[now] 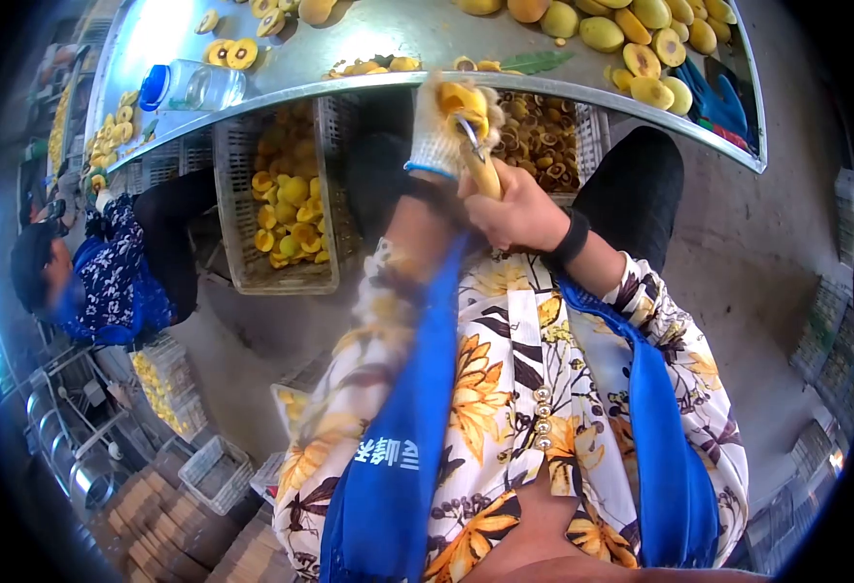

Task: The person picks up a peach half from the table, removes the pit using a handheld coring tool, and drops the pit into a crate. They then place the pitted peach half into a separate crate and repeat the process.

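My left hand [434,131], in a white knitted glove with a blue cuff, is closed around a cut yellow peach [463,100] just at the table's near edge. My bare right hand [522,212], with a black band at the wrist, grips the wooden handle of a pitting tool [483,173]. The tool's curved metal tip is against the peach. Under the hands stands a crate of brown peach pits and scraps [536,136]. To its left, a crate [327,194] holds yellow peach halves [296,209].
On the metal table [349,58] lie whole and halved peaches [641,60], a green leaf [539,61], a plastic bottle with blue cap [198,85] and a dark blue glove [709,97]. Another person [106,262] sits at the left. Baskets [216,474] stand behind.
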Motion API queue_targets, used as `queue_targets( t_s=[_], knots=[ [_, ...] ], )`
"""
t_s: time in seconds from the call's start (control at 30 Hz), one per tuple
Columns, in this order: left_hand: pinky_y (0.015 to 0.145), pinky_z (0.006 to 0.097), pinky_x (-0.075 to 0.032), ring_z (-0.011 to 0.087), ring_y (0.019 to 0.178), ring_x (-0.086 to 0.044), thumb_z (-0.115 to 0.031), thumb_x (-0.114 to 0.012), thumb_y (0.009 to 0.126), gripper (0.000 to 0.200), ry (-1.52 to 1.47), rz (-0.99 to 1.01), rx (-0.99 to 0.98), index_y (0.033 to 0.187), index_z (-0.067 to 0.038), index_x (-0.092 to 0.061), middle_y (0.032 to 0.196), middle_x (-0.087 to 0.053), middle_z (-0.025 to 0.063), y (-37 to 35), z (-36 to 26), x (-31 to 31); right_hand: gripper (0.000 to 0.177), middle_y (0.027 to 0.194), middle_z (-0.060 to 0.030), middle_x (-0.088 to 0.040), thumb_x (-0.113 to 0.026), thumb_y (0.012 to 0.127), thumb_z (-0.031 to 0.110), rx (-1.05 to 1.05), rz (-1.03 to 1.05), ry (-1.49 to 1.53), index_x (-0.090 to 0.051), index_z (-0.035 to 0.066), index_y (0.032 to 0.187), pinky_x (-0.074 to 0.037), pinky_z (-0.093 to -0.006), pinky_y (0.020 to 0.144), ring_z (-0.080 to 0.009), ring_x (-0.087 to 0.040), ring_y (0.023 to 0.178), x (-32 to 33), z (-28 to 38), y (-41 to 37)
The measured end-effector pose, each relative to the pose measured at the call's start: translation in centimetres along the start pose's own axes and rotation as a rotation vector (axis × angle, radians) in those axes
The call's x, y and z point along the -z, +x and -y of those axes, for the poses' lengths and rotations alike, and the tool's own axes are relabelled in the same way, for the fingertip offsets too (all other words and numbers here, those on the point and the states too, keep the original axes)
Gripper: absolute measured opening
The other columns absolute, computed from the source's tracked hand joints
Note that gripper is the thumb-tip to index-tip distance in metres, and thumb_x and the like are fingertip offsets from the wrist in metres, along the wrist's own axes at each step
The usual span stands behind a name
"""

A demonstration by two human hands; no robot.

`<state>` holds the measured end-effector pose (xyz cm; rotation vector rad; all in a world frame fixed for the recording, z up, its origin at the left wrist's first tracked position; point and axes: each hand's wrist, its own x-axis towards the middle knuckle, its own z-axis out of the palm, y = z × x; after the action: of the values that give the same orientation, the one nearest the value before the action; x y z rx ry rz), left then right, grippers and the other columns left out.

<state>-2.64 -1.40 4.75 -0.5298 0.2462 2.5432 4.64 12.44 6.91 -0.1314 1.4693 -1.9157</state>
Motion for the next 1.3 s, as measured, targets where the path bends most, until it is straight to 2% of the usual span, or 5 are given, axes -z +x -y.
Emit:
queue_targets(
  t_s=[0.57, 0.73, 0.87, 1.1, 1.3],
  knots=[
    [0.057, 0.0295, -0.049, 0.0217, 0.065, -0.059, -0.05, -0.052, 0.084, 0.055, 0.569, 0.202, -0.265, 0.091, 0.004, -0.057, 0.085, -0.062, 0.0158, -2.8, -1.0, 2.3, 0.025, 0.065, -0.0112, -0.059, -0.069, 0.078, 0.013, 0.5, -0.556, -0.673, -0.059, 0.003, 0.099, -0.046, -0.0274, 0.055, -0.0163, -0.057, 0.054, -0.6, 1.9, -0.3],
    [0.057, 0.0261, -0.049, 0.0197, 0.067, -0.06, -0.038, -0.052, 0.089, 0.043, 0.68, -0.261, -0.46, 0.089, 0.004, -0.062, 0.078, -0.062, 0.0128, -6.6, -4.8, 2.0, 0.029, 0.062, -0.0151, -0.057, -0.069, 0.077, 0.017, 0.466, -0.582, -0.725, -0.058, 0.002, 0.099, -0.046, -0.0311, 0.053, -0.0267, -0.058, 0.053, 0.5, 2.6, -0.1],
    [0.08, 0.0378, -0.048, 0.031, 0.087, -0.063, -0.048, -0.061, 0.08, 0.054, 2.226, -1.405, -0.636, 0.107, -0.001, -0.062, 0.094, -0.065, 0.0199, -12.3, -12.1, 5.5, 0.026, 0.063, -0.0168, -0.056, -0.068, 0.077, 0.019, 0.34, -0.67, -0.741, -0.056, 0.001, 0.092, -0.045, -0.0336, 0.053, -0.0314, -0.056, 0.055, 2.7, 1.1, -0.2],
    [0.083, 0.0411, -0.047, 0.0289, 0.1, -0.059, -0.038, -0.056, 0.08, 0.043, 2.4, -0.336, -1.05, 0.113, -0.012, -0.059, 0.106, -0.063, 0.014, 2.9, -7.8, -3.3, 0.024, 0.064, -0.0182, -0.056, -0.068, 0.077, 0.019, 0.252, -0.682, -0.704, -0.055, 0.002, 0.088, -0.045, -0.036, 0.054, -0.0346, -0.057, 0.057, 3.4, 0.6, -0.6],
    [0.091, 0.0427, -0.045, 0.036, 0.111, -0.052, -0.019, -0.058, 0.079, 0.052, 2.667, -0.435, -0.376, 0.128, -0.029, -0.044, 0.126, -0.046, 0.0196, 18.1, -1.8, -5.4, 0.023, 0.065, -0.0219, -0.054, -0.066, 0.078, 0.019, 0.143, -0.661, -0.632, -0.055, 0.002, 0.088, -0.045, -0.0372, 0.054, -0.0407, -0.055, 0.061, 2.8, 1.3, -3.0]
  ],
)
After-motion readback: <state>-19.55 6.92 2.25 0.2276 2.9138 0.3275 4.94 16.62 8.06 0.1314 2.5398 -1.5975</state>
